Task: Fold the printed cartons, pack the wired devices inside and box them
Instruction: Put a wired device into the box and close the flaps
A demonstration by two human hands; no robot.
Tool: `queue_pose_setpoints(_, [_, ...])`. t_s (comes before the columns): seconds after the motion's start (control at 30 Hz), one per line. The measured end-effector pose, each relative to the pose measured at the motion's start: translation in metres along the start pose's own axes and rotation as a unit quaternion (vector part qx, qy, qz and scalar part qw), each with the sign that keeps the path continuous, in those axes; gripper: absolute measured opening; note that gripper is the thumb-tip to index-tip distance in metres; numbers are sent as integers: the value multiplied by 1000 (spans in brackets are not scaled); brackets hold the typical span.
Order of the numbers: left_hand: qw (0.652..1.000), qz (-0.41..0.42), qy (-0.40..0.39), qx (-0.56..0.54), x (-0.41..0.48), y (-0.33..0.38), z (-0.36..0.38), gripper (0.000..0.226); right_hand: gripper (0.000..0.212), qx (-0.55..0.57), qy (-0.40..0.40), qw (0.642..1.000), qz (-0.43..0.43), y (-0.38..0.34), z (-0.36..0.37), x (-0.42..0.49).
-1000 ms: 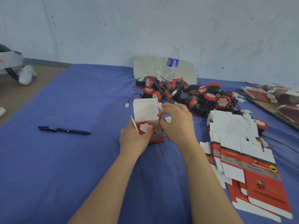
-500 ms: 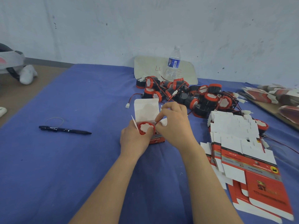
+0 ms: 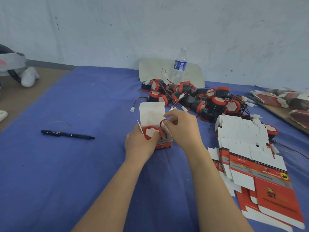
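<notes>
Our left grip (image 3: 140, 144) is wrapped round the little red carton (image 3: 165, 142) on the blue surface (image 3: 83, 164), thumb on the red-rimmed device (image 3: 151, 133) sitting inside it, with the lid flap (image 3: 151, 113) standing up just behind. Our right grip (image 3: 182, 129), right beside the left, is pinching the device's red wire (image 3: 162, 122) looped over the open top. Loose devices (image 3: 200, 101) are piled beyond the right grip, flat cartons (image 3: 242, 139) off to its right — pen (image 3: 66, 134) well left of the left grip.
</notes>
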State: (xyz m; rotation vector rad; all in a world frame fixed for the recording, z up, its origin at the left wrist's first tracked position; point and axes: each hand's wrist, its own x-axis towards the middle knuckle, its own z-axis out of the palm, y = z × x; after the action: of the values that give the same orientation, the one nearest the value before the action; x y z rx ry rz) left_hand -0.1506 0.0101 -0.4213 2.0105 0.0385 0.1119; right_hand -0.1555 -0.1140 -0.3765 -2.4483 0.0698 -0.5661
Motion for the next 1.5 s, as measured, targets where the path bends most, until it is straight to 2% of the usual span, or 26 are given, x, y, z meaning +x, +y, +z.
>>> queue_pose_setpoints(0.1, [1000, -1, -3, 4, -1, 1, 0, 32, 20, 20, 6, 999, 27, -5, 1, 2])
queue_pose_setpoints(0.3, [1000, -5, -8, 11, 1, 2, 0, 41, 22, -51, -24, 998, -18, -27, 12, 0])
queue_pose_setpoints(0.53, [1000, 4, -2, -4, -1, 2, 0, 34, 16, 72, 16, 995, 68, -15, 3, 4])
queue_pose_setpoints(0.8, [1000, -9, -2, 16, 2, 1, 2, 38, 27, -62, -43, 994, -75, -27, 5, 0])
queue_pose_setpoints(0.9, [1000, -10, -7, 17, 3, 2, 2, 37, 29, -117, -26, 987, -111, -26, 9, -1])
queue_pose_setpoints(0.97, [1000, -3, -6, 16, 2, 2, 2, 36, 28, -115, -17, 989, -96, -23, 8, -1])
queue_pose_setpoints(1.07, [1000, -2, 3, 2, 0, 1, 1, 33, 27, -38, -23, 998, -41, -18, 5, -2])
queue_pose_setpoints(1.3, [1000, 5, 3, 10, -1, 1, 1, 32, 18, 36, 80, 996, -21, -13, 7, 1])
queue_pose_setpoints(1.43, [1000, 5, 3, 6, -1, 1, 1, 36, 14, 119, 70, 990, 37, -12, 19, 0])
queue_pose_setpoints(1.5, [1000, 2, 3, 4, -1, 2, 1, 38, 13, 103, 52, 991, 61, -8, 21, 1])
